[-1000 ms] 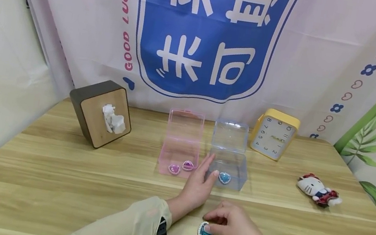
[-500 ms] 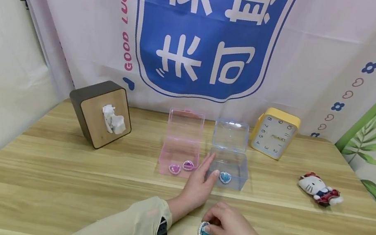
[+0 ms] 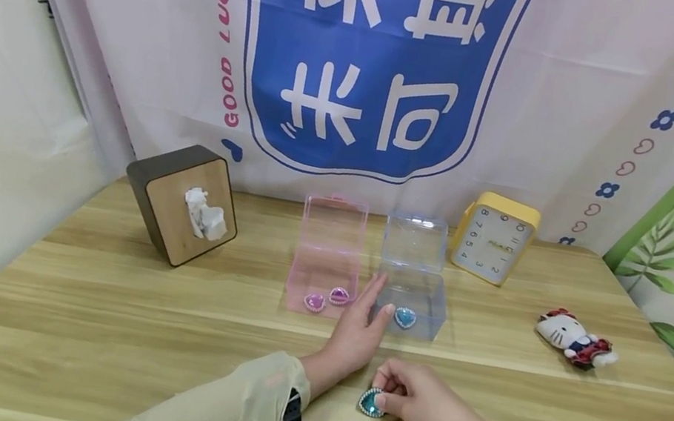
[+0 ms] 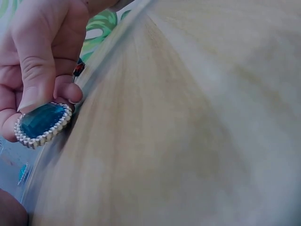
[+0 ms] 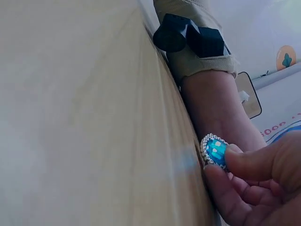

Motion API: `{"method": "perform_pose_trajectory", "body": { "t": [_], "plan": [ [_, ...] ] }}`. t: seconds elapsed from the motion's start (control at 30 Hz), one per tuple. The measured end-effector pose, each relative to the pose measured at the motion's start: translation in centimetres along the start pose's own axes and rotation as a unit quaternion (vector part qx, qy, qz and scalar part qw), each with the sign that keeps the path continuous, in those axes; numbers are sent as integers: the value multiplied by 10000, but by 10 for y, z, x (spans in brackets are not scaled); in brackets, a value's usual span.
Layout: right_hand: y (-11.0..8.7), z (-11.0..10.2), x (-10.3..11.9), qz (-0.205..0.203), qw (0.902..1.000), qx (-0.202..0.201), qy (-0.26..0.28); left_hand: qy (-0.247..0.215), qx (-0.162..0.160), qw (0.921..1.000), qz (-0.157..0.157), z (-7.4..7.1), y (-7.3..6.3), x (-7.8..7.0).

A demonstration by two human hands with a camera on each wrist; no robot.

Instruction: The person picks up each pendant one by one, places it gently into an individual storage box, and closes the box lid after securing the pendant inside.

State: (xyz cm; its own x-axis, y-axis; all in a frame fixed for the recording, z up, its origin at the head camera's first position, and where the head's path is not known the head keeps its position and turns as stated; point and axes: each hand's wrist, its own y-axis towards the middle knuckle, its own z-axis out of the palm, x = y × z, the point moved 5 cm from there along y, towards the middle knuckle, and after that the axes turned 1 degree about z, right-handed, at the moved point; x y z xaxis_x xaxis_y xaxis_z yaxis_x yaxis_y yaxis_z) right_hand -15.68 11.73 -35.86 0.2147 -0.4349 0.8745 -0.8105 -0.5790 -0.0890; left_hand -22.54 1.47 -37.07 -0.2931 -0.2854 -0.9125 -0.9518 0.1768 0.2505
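Note:
Between thumb and fingers, my right hand (image 3: 421, 404) pinches a blue heart-shaped gem (image 3: 372, 402) edged with small white beads; the left wrist view shows the gem (image 4: 43, 123) tilted, its face towards the camera. My left hand (image 3: 355, 330) lies with straight fingers along the left side of an open clear blue box (image 3: 431, 310), its thumb near the front wall. Inside that box is another blue heart gem (image 3: 404, 318). Left of it stands an open clear pink box (image 3: 306, 273) holding two purple-pink heart gems (image 3: 314, 302), partly behind my left hand.
A tissue box (image 3: 187, 214) stands at the back left of the wooden table (image 3: 85, 332). Behind the blue box, to its right, is a yellow clock (image 3: 494, 238) lying on its side. A small white cat doll (image 3: 574, 340) lies at the right. A printed cloth (image 3: 561, 130) hangs behind.
My right hand has tightened its pinch and lifted the blue gem, tilting it up off the table. The left hand stays in place at the blue box.

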Motion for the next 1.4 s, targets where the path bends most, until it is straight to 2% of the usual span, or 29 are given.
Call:
{"method": "perform_pose_trajectory", "body": {
  "t": [0.17,0.27,0.57,0.97,1.2,1.4],
  "plan": [
    [3,-4,-7,340,9953,5,907,-15,-26,10000,-35,1,0,1],
    [4,-10,-8,349,9930,-75,1130,-42,-28,10000,-59,1,1,1],
    [4,-34,-2,473,9936,-407,945,-25,-5,10000,-89,1,1,1],
    [6,-62,10,453,9907,-883,930,35,-19,10000,59,1,0,1],
    [9,-71,11,263,9888,-1079,993,2,-14,9999,128,1,1,0],
    [12,-75,11,274,9850,-1196,1210,-38,11,9999,143,1,0,0]
  ]
}}
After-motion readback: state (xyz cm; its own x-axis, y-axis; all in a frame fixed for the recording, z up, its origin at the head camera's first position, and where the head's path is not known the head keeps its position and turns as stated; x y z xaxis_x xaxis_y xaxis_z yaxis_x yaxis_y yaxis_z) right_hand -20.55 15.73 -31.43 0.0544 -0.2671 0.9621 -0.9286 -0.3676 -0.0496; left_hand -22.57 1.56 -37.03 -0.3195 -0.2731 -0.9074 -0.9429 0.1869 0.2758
